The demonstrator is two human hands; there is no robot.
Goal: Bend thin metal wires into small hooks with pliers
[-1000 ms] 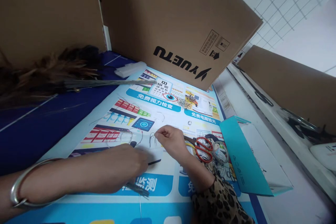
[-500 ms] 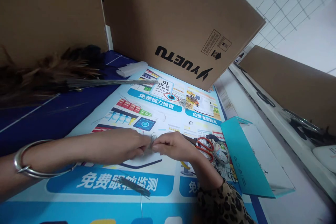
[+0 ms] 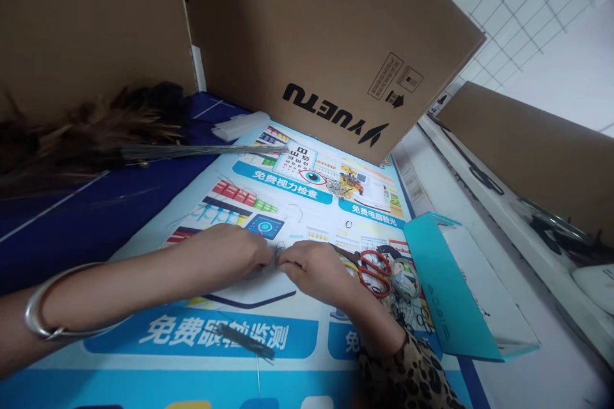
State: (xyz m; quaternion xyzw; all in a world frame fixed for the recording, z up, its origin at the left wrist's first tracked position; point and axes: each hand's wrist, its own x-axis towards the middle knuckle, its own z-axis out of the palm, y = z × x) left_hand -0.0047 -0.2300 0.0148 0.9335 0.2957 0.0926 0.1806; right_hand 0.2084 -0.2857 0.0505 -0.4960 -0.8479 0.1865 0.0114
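Note:
My left hand (image 3: 235, 253), with a silver bangle on its wrist, reaches in from the left with its fingers closed. My right hand (image 3: 314, 268) meets it from the right, thumb and fingers pinched together. Between the fingertips a small loop of thin wire (image 3: 279, 250) stands up; both hands pinch it, though its ends are hidden. Just beyond my right wrist lie red-handled scissors (image 3: 375, 273) beside a coil of wire (image 3: 405, 278). Nearer the front edge lies a bundle of short wire pieces (image 3: 245, 341).
Long straight wires (image 3: 206, 151) extend from brown feathers (image 3: 119, 118) at the left. A large cardboard box (image 3: 330, 32) walls off the back. To the right stands an open teal box (image 3: 455, 294). Small wire pieces (image 3: 339, 188) lie on the printed sheet (image 3: 201, 390).
My left hand and forearm have shifted slightly, the knuckles rising as the wrist turns. My right hand has turned a little too. The wire loop stays between the fingertips.

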